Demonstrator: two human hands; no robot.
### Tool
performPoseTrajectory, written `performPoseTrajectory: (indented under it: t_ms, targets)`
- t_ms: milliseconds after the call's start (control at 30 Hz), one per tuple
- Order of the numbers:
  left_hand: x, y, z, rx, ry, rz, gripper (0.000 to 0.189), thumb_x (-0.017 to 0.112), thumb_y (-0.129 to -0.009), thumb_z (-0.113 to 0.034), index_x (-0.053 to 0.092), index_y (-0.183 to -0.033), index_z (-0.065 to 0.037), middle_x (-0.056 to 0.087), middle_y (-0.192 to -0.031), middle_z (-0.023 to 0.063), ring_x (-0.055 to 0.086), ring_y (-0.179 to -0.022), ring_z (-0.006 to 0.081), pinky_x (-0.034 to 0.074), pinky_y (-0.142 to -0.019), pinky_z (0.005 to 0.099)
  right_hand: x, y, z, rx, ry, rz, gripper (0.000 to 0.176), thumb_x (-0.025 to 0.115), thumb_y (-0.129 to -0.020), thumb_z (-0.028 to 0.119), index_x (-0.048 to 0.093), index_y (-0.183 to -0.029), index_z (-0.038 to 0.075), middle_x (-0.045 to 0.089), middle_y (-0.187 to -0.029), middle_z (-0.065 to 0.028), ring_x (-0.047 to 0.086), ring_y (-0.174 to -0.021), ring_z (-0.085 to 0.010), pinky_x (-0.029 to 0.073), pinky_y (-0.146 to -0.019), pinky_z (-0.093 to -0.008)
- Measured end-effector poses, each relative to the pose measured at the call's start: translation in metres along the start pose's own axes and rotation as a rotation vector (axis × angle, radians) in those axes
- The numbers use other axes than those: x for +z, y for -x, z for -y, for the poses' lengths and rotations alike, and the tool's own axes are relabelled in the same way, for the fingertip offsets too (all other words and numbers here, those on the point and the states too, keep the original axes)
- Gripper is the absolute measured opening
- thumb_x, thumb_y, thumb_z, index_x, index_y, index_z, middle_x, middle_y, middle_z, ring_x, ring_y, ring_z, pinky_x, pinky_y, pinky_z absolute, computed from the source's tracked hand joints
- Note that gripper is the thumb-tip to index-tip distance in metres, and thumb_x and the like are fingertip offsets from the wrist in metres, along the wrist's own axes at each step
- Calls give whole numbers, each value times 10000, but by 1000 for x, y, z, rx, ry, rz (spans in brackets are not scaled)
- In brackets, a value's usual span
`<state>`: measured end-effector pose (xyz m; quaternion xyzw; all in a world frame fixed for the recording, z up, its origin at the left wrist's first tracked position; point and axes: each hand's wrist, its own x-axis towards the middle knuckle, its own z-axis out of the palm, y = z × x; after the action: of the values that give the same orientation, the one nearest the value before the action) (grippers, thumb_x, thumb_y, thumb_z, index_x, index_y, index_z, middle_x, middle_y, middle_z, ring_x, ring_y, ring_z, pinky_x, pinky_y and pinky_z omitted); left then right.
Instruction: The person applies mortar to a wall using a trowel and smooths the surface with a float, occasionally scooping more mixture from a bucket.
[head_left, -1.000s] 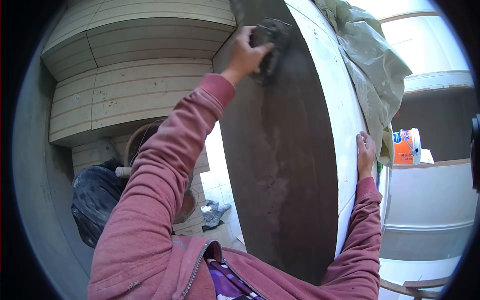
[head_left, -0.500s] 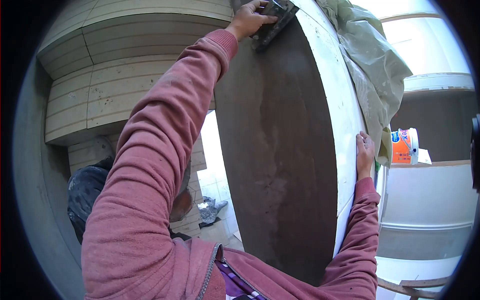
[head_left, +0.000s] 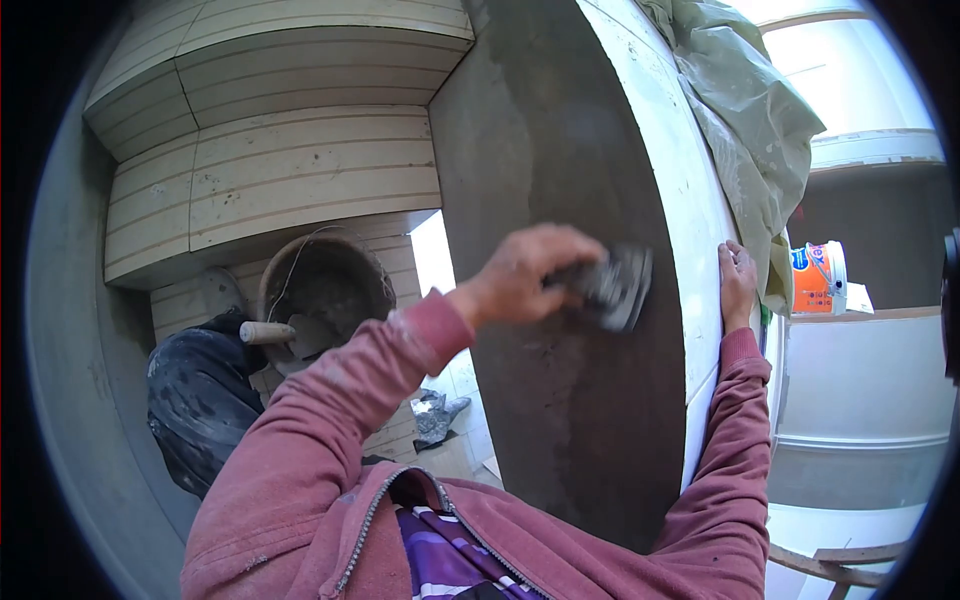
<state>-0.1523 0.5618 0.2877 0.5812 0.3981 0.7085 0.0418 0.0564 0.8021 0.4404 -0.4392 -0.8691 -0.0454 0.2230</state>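
Note:
My left hand grips a plastering float, blurred by motion. The float is against the dark grey, damp-looking plastered surface, near its right side. Wet and drier patches show as darker and lighter streaks on that surface. My right hand rests on the outer edge of the pale ledge along the plaster, beside a draped sheet, and holds no tool. Its fingers lie on the edge, partly foreshortened.
Below left stands a mortar bucket with a wooden-handled trowel in it. Grooved beige steps rise at upper left. A crumpled plastic sheet hangs along the ledge. An orange and white paint pail is at right. A grey crumpled bag lies on the floor.
My left hand has brought the float from the far top of the plastered surface down to its middle. The bucket has come into view. My right hand stays on the ledge.

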Motion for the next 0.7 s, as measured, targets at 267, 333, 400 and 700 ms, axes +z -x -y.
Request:
performPoseTrajectory:
  t_ms: [267, 333, 400, 700]
  targets:
    - [3, 17, -7, 91, -74, -24, 489, 615, -547, 68, 590, -1002, -108, 591, -993, 71, 566, -923, 249, 453, -808, 350, 0, -2, -1, 17, 49, -3, 436, 527, -820, 423, 617, -1059, 69, 568, -1043, -155, 548, -935, -249, 397, -851, -348]
    - [-2, -12, -5, 187, -192, 58, 485, 607, -546, 55, 585, -994, -128, 590, -980, 52, 558, -931, 256, 441, -825, 360, 1, -4, -6, 11, 46, -5, 459, 523, -814, 446, 617, -1057, 68, 571, -1042, -153, 547, -938, -251, 392, -856, -355]
    - [4, -6, 3, 216, -207, 148, 492, 600, -541, 52, 584, -995, -137, 588, -981, 47, 551, -941, 258, 435, -836, 364, 3, -5, -8, -5, 43, -24, 476, 518, -811, 462, 619, -1054, 65, 573, -1041, -155, 548, -943, -255, 387, -863, -364]
    - [-15, 27, 19, -331, 188, -189, 425, 632, -683, 0, 516, -1088, -60, 581, -973, 46, 551, -919, 166, 443, -808, 289, 7, -6, -14, 21, 44, -16, 474, 518, -805, 464, 620, -1056, 75, 575, -1047, -160, 552, -954, -261, 384, -861, -370]
